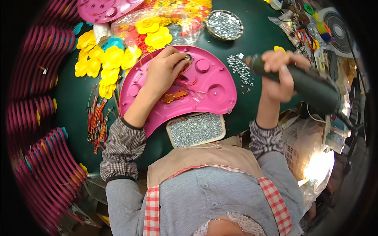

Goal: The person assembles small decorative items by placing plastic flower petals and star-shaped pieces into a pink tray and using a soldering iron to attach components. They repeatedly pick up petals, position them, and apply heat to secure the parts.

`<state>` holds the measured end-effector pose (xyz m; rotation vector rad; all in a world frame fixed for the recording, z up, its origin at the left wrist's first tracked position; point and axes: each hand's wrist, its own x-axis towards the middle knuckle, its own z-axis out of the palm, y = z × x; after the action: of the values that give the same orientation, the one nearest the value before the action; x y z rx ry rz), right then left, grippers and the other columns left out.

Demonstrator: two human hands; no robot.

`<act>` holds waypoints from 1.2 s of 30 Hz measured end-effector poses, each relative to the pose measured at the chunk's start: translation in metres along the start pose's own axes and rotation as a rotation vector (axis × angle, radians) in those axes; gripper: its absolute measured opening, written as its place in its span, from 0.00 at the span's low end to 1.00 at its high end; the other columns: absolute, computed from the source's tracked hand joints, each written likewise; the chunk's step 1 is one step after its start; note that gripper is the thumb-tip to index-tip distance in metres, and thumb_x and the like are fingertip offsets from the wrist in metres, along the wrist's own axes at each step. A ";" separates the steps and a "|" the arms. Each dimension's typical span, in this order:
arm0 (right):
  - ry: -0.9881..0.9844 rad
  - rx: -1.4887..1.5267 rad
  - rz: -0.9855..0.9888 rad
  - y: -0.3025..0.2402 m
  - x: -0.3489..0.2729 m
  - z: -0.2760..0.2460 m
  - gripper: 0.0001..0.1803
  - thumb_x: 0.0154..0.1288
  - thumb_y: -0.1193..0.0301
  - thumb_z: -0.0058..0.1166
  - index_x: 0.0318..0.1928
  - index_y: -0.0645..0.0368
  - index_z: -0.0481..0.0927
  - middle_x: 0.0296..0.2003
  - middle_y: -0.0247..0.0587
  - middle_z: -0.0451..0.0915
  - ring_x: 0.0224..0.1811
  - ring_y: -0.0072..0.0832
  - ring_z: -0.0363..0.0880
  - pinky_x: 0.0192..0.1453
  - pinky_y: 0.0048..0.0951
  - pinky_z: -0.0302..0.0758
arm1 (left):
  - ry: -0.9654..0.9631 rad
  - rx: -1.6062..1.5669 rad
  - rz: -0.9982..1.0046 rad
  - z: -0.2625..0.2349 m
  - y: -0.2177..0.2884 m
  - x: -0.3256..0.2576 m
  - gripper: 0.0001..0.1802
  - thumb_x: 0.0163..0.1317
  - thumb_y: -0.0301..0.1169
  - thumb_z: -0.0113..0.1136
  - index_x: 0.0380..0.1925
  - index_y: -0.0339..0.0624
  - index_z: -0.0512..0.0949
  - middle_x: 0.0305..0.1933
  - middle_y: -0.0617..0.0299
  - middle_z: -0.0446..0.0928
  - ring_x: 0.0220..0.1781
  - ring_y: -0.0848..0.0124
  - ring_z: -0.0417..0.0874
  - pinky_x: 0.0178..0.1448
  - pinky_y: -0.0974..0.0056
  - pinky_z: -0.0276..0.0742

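A pink half-moon plastic shell (226, 88) lies on the table in front of me. My left hand (166, 69) rests over its upper part, the fingertips pinched on a small round part (188, 58) at the far rim; the fingers partly hide it. Thin red and yellow wires and an orange strip (175, 96) lie inside the shell. To the right, my right hand (280, 70) is wrapped round a dark green electric screwdriver (311, 86), blurred by motion. Its tip points left, above a loose pile of small screws (240, 69).
A tray of screws (197, 129) sits between the shell and my apron. Beyond are a bowl of silvery pieces (224, 24), yellow flower parts (112, 59) and a plastic bag of parts (181, 31). Wire bundles (96, 122) and stacked pink shells (51, 153) stand left. A fan (338, 29) is far right.
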<state>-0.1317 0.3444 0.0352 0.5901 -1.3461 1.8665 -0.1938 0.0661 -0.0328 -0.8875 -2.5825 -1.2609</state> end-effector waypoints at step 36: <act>-0.158 0.268 0.152 -0.032 -0.001 0.036 0.24 0.66 0.75 0.51 0.63 0.56 0.68 0.31 0.40 0.78 0.28 0.31 0.76 0.45 0.43 0.79 | -0.164 -0.281 0.080 0.006 0.054 -0.002 0.06 0.63 0.28 0.73 0.37 0.40 0.85 0.31 0.62 0.80 0.34 0.67 0.79 0.49 0.61 0.72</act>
<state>-0.1083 0.3154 0.0660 0.8058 -1.2782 2.1833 -0.1610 0.0962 -0.0007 -1.1773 -2.4961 -1.6176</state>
